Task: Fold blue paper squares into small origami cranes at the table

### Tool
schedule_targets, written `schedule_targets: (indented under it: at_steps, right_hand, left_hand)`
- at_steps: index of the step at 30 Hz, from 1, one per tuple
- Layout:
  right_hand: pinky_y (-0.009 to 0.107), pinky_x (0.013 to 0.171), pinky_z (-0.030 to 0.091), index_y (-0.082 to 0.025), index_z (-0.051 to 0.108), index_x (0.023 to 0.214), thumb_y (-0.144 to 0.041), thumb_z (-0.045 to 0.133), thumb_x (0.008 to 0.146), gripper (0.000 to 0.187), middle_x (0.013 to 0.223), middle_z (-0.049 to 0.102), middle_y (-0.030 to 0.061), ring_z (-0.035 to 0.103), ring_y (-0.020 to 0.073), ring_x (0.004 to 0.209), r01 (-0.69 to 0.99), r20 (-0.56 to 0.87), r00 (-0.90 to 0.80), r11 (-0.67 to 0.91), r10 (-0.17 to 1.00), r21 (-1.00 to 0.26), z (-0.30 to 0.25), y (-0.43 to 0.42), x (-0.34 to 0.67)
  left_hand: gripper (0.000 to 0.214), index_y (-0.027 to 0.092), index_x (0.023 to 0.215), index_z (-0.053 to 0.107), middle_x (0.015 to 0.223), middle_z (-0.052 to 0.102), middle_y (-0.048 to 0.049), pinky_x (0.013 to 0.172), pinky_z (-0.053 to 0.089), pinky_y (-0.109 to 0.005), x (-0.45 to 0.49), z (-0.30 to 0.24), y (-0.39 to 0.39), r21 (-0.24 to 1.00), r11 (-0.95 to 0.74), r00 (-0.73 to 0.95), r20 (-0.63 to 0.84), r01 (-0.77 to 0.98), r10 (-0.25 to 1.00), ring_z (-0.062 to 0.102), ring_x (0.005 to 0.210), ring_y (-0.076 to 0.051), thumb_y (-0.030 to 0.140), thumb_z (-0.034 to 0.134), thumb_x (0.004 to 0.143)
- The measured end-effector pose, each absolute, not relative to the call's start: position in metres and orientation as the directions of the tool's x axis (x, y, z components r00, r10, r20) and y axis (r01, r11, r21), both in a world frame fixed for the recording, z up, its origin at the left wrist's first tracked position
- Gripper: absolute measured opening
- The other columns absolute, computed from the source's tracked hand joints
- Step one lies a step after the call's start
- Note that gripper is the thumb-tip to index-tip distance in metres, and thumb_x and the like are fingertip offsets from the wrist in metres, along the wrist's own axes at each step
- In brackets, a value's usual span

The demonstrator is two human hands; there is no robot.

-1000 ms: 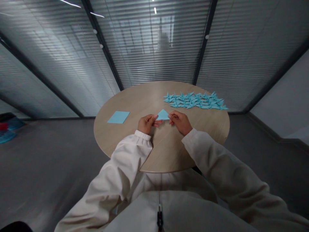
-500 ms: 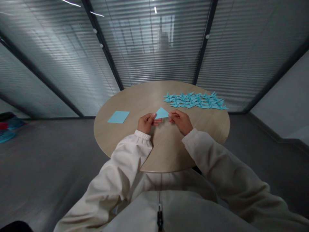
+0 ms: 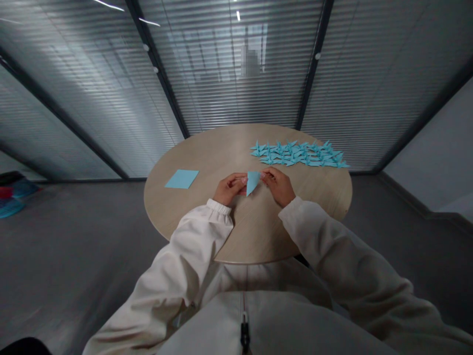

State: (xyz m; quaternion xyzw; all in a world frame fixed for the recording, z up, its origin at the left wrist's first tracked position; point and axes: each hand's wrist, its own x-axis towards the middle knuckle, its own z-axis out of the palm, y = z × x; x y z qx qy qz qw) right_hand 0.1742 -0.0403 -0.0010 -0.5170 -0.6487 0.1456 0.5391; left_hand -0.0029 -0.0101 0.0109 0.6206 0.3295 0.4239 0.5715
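Between my hands, above the middle of the round table, is a folded piece of light blue origami paper, one point of it hanging down toward me. My left hand pinches its left edge between thumb and fingers. At its upper right edge, my right hand grips the paper with closed fingertips. Flat on the table to the left lies a stack or sheet of blue paper; how many sheets cannot be told. Several folded blue paper cranes stand in close rows at the far right.
Glass panels with blinds rise just behind the table's far edge. A white wall stands to the right. On the floor at the far left are blue and red objects, too unclear to name.
The folded paper has turned: its point aimed away from me before and now hangs toward me. My left hand has shifted slightly right. The cranes and the flat paper have stayed put.
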Motion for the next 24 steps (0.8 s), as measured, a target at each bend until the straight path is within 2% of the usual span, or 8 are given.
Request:
schedule_targets:
  at_steps: [3, 8, 14, 24]
  right_hand:
    - [0.030, 0.077, 0.046, -0.019, 0.062, 0.099, -0.031, 0.048, 0.084, 0.024, 0.095, 0.061, 0.0066, 0.056, 0.0161, 0.084, 0.532, 0.608, 0.088, 0.479, 0.789, -0.698, 0.0011, -0.0418, 0.1736]
    - [0.029, 0.075, 0.049, -0.023, 0.059, 0.112, -0.033, 0.051, 0.084, 0.031, 0.106, 0.055, 0.0075, 0.053, 0.0170, 0.095, 0.518, 0.626, 0.008, 0.532, 0.780, -0.670, 0.0038, -0.0456, 0.1716]
    - [0.035, 0.094, 0.041, -0.025, 0.062, 0.107, -0.029, 0.056, 0.081, 0.027, 0.106, 0.057, 0.0060, 0.051, 0.0179, 0.103, 0.583, 0.671, 0.009, 0.541, 0.742, -0.606, 0.0082, -0.0480, 0.1705]
    - [0.039, 0.092, 0.040, -0.023, 0.064, 0.099, -0.026, 0.059, 0.078, 0.022, 0.103, 0.062, 0.0055, 0.054, 0.0214, 0.100, 0.646, 0.689, 0.019, 0.517, 0.725, -0.562, 0.0085, -0.0495, 0.1688]
  left_hand:
    - [0.052, 0.012, 0.101, 0.060, 0.080, 0.067, -0.0054, 0.064, 0.053, -0.027, -0.0026, 0.0104, -0.0103, 0.988, -0.130, 0.418, 0.155, -0.087, 0.895, 0.063, 0.068, -0.015, 0.046, 0.069, 0.063]
    - [0.051, 0.011, 0.099, 0.060, 0.075, 0.067, -0.0044, 0.063, 0.052, -0.027, -0.0025, 0.0096, -0.0089, 0.988, -0.116, 0.433, 0.150, -0.104, 0.889, 0.062, 0.063, -0.014, 0.048, 0.067, 0.063]
    - [0.049, 0.012, 0.095, 0.061, 0.078, 0.068, -0.0051, 0.064, 0.053, -0.026, -0.0017, 0.0111, -0.0109, 0.989, -0.097, 0.445, 0.135, -0.107, 0.885, 0.062, 0.065, -0.014, 0.047, 0.069, 0.061]
    - [0.046, 0.012, 0.098, 0.059, 0.082, 0.069, -0.0079, 0.068, 0.052, -0.028, -0.0018, 0.0131, -0.0152, 0.991, -0.109, 0.517, 0.135, -0.082, 0.845, 0.064, 0.067, -0.015, 0.043, 0.067, 0.066]
